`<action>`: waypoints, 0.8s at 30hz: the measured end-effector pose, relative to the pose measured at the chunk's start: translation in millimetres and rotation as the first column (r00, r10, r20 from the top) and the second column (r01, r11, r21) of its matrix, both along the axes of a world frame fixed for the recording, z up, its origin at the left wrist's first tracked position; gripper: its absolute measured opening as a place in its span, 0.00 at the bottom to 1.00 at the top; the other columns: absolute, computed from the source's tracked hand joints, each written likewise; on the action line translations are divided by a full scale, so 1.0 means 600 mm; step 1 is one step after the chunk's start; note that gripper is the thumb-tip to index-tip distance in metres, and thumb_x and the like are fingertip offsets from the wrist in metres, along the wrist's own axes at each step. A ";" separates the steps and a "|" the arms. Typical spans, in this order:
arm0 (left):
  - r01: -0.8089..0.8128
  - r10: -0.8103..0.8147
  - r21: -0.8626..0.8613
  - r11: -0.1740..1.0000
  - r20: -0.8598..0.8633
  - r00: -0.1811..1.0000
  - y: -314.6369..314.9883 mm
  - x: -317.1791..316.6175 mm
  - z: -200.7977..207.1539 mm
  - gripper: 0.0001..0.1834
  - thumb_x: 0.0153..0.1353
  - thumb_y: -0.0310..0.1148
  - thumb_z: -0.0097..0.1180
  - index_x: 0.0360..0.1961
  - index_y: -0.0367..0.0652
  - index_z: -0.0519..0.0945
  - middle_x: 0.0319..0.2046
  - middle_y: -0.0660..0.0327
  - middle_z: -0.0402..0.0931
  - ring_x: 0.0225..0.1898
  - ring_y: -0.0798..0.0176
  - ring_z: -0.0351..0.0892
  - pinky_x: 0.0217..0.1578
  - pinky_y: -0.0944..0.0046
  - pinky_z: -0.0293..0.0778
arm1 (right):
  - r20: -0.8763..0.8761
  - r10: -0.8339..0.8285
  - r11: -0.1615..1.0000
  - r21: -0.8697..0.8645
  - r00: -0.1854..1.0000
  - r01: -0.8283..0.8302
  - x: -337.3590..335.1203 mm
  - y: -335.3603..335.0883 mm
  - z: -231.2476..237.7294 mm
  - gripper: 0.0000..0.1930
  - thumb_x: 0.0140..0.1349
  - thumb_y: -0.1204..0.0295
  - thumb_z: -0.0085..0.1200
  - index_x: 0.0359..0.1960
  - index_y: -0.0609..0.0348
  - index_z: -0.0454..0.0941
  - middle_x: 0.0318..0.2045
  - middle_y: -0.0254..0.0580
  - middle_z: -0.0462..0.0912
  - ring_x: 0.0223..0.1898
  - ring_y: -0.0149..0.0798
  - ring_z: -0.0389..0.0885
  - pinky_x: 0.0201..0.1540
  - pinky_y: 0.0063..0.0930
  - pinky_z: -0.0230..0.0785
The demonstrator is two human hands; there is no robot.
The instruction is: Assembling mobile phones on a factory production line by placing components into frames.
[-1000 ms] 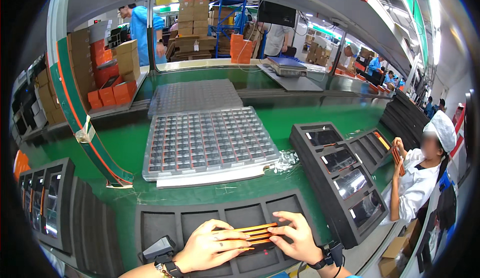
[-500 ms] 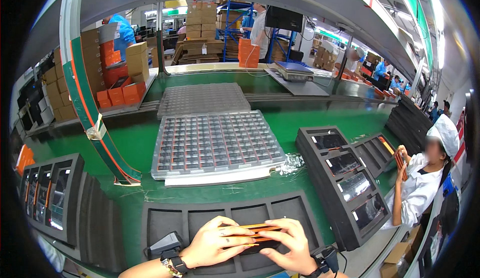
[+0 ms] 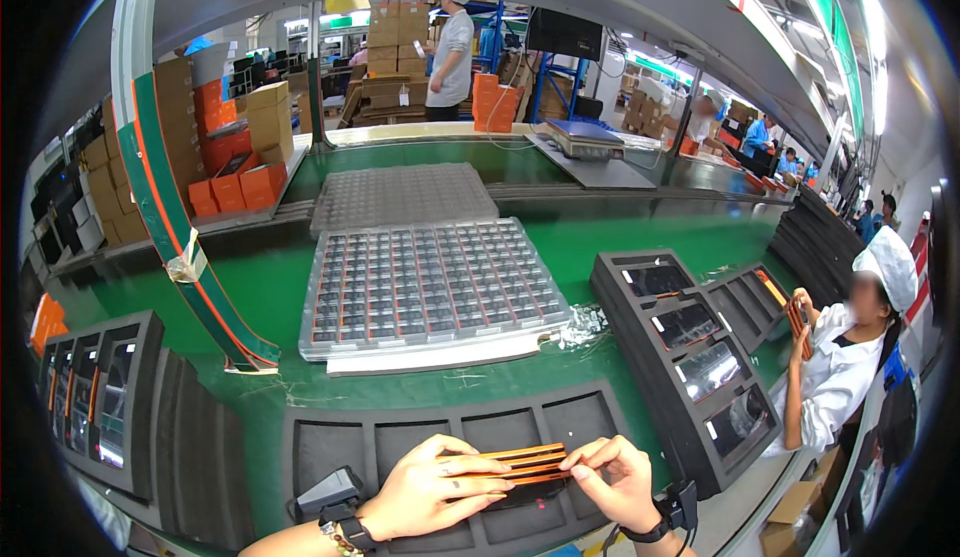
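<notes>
My left hand is closed round a small stack of flat, dark slabs with orange edges. The slabs lie one over another, edges toward me, and their faces are mostly hidden. At the stack's right end my right hand is closed, its thumb and fingers pinching the slabs' edges. Both hands are over a black foam tray with several recesses. A grey-and-black device lies in that tray beside my left wrist.
Beyond the foam tray is a clear plastic tray full of small orange-lined parts. Stacked foam trays holding dark panels stand at left and right. At right, a co-worker in white holds orange-edged pieces. A green-wrapped post rises at left.
My right hand has drawn back to the right, from lying over the stack to pinching its end, so more orange edges show. My left hand stays put. A background person has moved left.
</notes>
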State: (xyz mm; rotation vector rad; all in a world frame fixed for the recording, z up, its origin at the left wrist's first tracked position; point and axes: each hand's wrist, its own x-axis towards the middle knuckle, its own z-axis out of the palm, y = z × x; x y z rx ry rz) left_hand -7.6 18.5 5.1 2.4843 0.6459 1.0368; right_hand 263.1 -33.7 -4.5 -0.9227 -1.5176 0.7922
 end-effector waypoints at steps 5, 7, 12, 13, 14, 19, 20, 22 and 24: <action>0.007 -0.007 -0.003 1.000 -0.014 1.000 0.002 0.002 -0.001 0.13 0.56 0.37 0.69 0.44 0.60 0.89 0.47 0.75 0.84 0.46 0.64 0.78 0.49 0.65 0.78 | -0.078 -0.121 0.988 -0.100 0.990 0.113 -0.003 0.001 -0.017 0.10 0.60 0.86 0.62 0.36 0.64 0.71 0.34 0.51 0.85 0.39 0.38 0.87 0.43 0.29 0.82; -0.002 0.001 -0.001 1.000 -0.015 1.000 0.002 0.001 -0.001 0.14 0.56 0.37 0.69 0.45 0.60 0.89 0.47 0.75 0.84 0.46 0.64 0.78 0.49 0.65 0.77 | 0.181 -0.201 0.978 -0.014 0.963 0.207 -0.010 0.002 -0.011 0.11 0.61 0.85 0.61 0.41 0.66 0.72 0.35 0.50 0.86 0.38 0.37 0.88 0.43 0.28 0.82; -0.010 0.010 -0.001 1.000 -0.013 1.000 0.000 0.001 -0.001 0.14 0.56 0.37 0.69 0.45 0.60 0.89 0.47 0.75 0.84 0.47 0.64 0.78 0.50 0.65 0.77 | 0.317 -0.255 0.965 0.136 0.913 0.223 -0.015 0.007 0.005 0.07 0.59 0.85 0.63 0.36 0.66 0.78 0.34 0.46 0.88 0.37 0.38 0.88 0.41 0.28 0.81; -0.015 0.015 0.001 1.000 -0.020 1.000 -0.001 0.001 -0.001 0.14 0.56 0.37 0.69 0.45 0.60 0.89 0.47 0.75 0.84 0.47 0.64 0.78 0.50 0.65 0.77 | 0.301 -0.238 0.967 0.164 0.923 0.196 -0.015 0.009 0.006 0.06 0.58 0.85 0.63 0.34 0.66 0.78 0.34 0.46 0.88 0.37 0.39 0.88 0.41 0.29 0.81; -0.014 0.014 0.001 1.000 -0.020 1.000 -0.001 0.002 -0.001 0.14 0.56 0.37 0.69 0.45 0.60 0.89 0.47 0.75 0.84 0.47 0.64 0.78 0.50 0.65 0.77 | 0.286 -0.220 0.967 0.192 0.933 0.169 -0.015 0.009 0.007 0.06 0.57 0.85 0.63 0.33 0.65 0.79 0.34 0.46 0.88 0.37 0.40 0.88 0.41 0.30 0.81; -0.007 0.007 -0.006 1.000 -0.013 1.000 0.000 0.003 -0.001 0.15 0.55 0.37 0.69 0.46 0.61 0.89 0.47 0.75 0.84 0.47 0.64 0.78 0.50 0.65 0.77 | 0.299 -0.177 0.978 0.156 0.938 0.135 -0.005 0.010 0.003 0.06 0.57 0.86 0.63 0.33 0.64 0.80 0.33 0.47 0.88 0.36 0.41 0.88 0.42 0.31 0.80; -0.006 0.006 -0.008 1.000 -0.013 1.000 0.000 0.003 -0.001 0.15 0.55 0.37 0.69 0.46 0.61 0.89 0.47 0.75 0.84 0.47 0.64 0.78 0.50 0.65 0.77 | 0.284 -0.161 0.981 0.148 0.945 0.123 -0.004 0.009 0.001 0.06 0.57 0.86 0.63 0.34 0.65 0.80 0.33 0.47 0.88 0.36 0.41 0.88 0.41 0.31 0.80; -0.010 0.010 -0.003 1.000 -0.018 1.000 -0.002 0.002 0.001 0.15 0.56 0.37 0.69 0.46 0.61 0.89 0.47 0.75 0.84 0.47 0.64 0.79 0.50 0.65 0.78 | 0.310 -0.162 0.982 0.142 0.937 0.123 -0.004 0.008 0.001 0.07 0.57 0.84 0.64 0.35 0.64 0.81 0.34 0.46 0.88 0.37 0.41 0.87 0.42 0.31 0.80; -0.007 0.006 -0.007 1.000 -0.007 1.000 -0.001 0.002 -0.001 0.15 0.56 0.37 0.69 0.46 0.61 0.89 0.47 0.75 0.84 0.47 0.64 0.79 0.50 0.65 0.78 | 0.334 -0.158 0.984 0.134 0.929 0.119 -0.004 0.009 0.005 0.08 0.56 0.83 0.65 0.36 0.63 0.82 0.36 0.46 0.87 0.38 0.41 0.87 0.43 0.31 0.79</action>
